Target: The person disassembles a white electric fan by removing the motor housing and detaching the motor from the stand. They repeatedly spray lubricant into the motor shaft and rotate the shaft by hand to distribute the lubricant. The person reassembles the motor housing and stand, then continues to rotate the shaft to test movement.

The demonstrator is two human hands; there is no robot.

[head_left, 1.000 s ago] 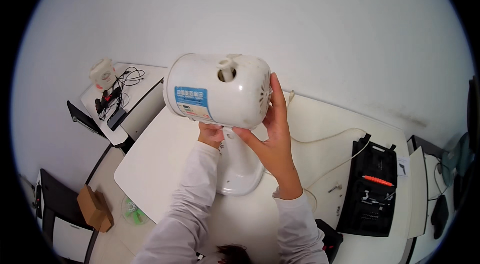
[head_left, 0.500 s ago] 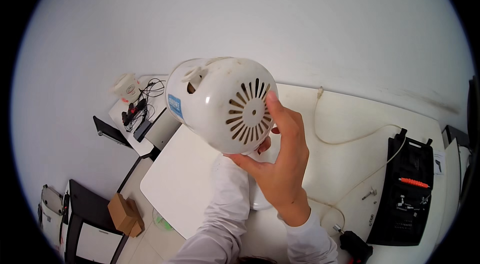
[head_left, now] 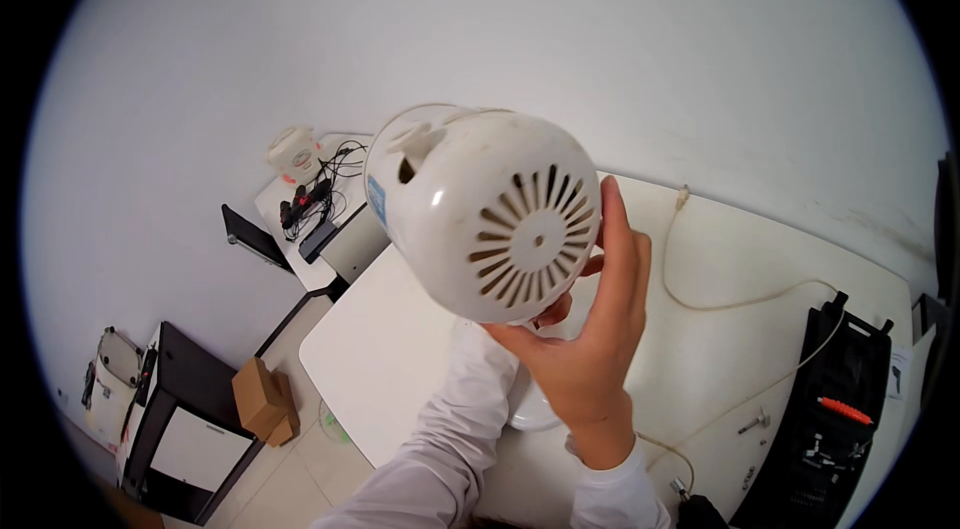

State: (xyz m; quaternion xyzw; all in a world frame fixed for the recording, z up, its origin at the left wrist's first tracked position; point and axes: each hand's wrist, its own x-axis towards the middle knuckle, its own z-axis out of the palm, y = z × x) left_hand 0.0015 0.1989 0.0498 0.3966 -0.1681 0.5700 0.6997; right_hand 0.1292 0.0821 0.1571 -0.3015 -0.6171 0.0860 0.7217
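A white desk fan's motor housing (head_left: 470, 229), rounded and with a ring of slotted vents, is tilted with its vented back toward me. A knob-like part (head_left: 415, 144) stands beside a dark hole on its upper left, and a blue label (head_left: 376, 197) shows at its left edge. My right hand (head_left: 590, 354) is closed around the housing's right and lower edge, thumb below and fingers up the side. Mostly hidden beneath it, my left hand (head_left: 556, 311) shows only curled fingertips under the housing. Below, a white round base (head_left: 532, 413) is partly covered by my wrists.
On the white table (head_left: 365, 349), a pale cord (head_left: 735, 307) runs right toward a black tool case (head_left: 825, 429) with an orange-handled tool (head_left: 845, 410). A screw-like metal part (head_left: 755, 421) and a black power tool (head_left: 700, 511) lie nearby. A cardboard box (head_left: 262, 401) stands at left.
The whole view has shifted, with the surroundings now further right. The housing has turned slightly, so less of its blue label shows. Both hands keep their hold.
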